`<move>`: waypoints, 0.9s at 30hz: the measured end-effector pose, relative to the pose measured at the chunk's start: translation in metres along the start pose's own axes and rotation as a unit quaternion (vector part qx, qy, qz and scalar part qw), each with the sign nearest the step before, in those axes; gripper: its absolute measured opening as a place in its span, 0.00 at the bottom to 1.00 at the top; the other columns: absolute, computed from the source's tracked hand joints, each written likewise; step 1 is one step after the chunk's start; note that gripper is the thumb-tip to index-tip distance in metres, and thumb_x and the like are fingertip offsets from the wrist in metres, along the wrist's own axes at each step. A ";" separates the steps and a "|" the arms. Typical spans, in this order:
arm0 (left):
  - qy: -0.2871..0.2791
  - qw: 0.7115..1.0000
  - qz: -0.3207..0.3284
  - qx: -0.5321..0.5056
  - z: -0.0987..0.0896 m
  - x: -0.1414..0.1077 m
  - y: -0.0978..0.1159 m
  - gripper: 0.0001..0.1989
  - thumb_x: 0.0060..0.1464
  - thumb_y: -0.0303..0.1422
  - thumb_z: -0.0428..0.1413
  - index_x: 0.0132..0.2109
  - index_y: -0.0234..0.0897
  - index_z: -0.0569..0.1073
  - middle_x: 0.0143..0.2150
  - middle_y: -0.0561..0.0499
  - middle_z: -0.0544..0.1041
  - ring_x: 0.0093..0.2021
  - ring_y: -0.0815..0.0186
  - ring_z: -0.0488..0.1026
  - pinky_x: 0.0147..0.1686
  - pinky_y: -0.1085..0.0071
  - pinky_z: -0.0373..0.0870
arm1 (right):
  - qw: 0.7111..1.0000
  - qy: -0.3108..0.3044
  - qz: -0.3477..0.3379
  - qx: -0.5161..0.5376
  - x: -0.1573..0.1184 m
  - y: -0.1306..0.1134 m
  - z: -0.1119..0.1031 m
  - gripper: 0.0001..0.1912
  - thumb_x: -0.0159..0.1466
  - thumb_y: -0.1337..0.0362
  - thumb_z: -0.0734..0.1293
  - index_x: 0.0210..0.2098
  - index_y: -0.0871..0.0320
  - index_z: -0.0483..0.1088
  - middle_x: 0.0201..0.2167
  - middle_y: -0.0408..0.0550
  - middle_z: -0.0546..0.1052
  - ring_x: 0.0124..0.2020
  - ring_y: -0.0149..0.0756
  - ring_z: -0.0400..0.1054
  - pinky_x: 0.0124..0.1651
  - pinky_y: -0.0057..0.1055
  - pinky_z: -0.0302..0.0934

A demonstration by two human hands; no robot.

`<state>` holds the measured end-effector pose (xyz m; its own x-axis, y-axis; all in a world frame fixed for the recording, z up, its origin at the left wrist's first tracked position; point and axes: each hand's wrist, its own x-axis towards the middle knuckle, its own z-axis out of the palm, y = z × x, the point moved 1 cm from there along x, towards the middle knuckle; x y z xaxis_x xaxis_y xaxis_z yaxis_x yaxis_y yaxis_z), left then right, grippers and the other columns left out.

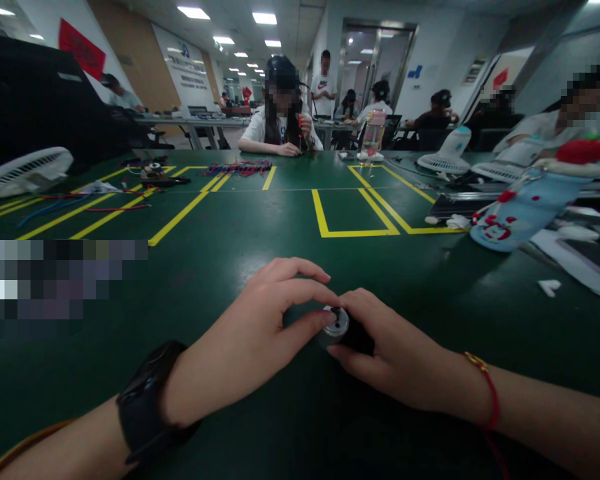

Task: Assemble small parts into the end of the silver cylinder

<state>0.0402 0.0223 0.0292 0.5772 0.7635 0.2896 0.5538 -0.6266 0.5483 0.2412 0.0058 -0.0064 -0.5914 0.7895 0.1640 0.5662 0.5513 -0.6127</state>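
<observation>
A small cylinder with a silvery round end stands out between my hands over the green table. My right hand is wrapped round its dark body from the right, thumb in front and fingers behind. From the left, my left hand reaches to the round end. Its thumb and index fingertip meet at a tiny dark part on top, too small to name. The other fingers of my left hand are stretched out above. The lower part of the cylinder is hidden in shadow and by my right hand.
A light blue cup leans at the right, near white scraps. Yellow tape lines mark the table. Wires lie farther back, and a white fan is at the left. A person in a cap sits opposite.
</observation>
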 end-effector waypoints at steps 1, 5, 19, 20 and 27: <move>0.003 1.000 0.000 -0.002 0.000 0.000 0.000 0.08 0.61 0.30 0.55 0.44 0.46 0.77 0.53 0.52 0.72 0.53 0.59 0.69 0.52 0.61 0.67 | 1.000 -0.001 0.000 -0.001 0.000 0.000 0.000 0.12 0.61 0.67 0.68 0.44 0.56 0.64 0.42 0.46 0.71 0.41 0.39 0.63 0.44 0.37 0.59; -0.005 1.000 0.001 0.005 -0.002 -0.001 0.003 0.10 0.60 0.29 0.56 0.45 0.47 0.78 0.55 0.53 0.71 0.55 0.60 0.68 0.55 0.61 0.65 | 1.000 -0.001 0.005 -0.001 0.000 0.002 0.001 0.13 0.61 0.67 0.68 0.45 0.56 0.64 0.41 0.46 0.70 0.41 0.39 0.63 0.43 0.37 0.59; -0.048 0.994 -0.045 -0.090 -0.003 0.004 -0.005 0.18 0.58 0.24 0.50 0.50 0.43 0.77 0.58 0.51 0.70 0.58 0.60 0.67 0.59 0.61 0.61 | 0.999 0.036 0.001 0.012 0.012 0.009 0.002 0.19 0.61 0.67 0.69 0.51 0.54 0.65 0.44 0.46 0.72 0.43 0.38 0.65 0.46 0.36 0.60; -0.049 0.993 -0.048 -0.101 -0.003 0.004 -0.006 0.18 0.58 0.23 0.50 0.50 0.44 0.77 0.58 0.52 0.70 0.58 0.60 0.67 0.59 0.61 0.61 | 0.999 0.038 -0.003 0.014 0.012 0.010 0.002 0.20 0.61 0.67 0.69 0.52 0.54 0.65 0.45 0.46 0.72 0.43 0.38 0.65 0.46 0.36 0.60; 0.001 0.986 -0.073 -0.147 -0.007 0.000 -0.015 0.14 0.58 0.24 0.51 0.42 0.43 0.79 0.54 0.52 0.73 0.54 0.60 0.70 0.56 0.61 0.63 | 0.999 0.023 0.019 0.015 0.016 0.010 0.001 0.14 0.60 0.66 0.69 0.45 0.55 0.67 0.40 0.45 0.72 0.39 0.38 0.65 0.41 0.35 0.60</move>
<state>0.0276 0.0331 0.0264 0.5025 0.8429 0.1926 0.4331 -0.4382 0.7877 0.2366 0.0234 -0.0109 -0.5420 0.8219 0.1752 0.5698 0.5127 -0.6422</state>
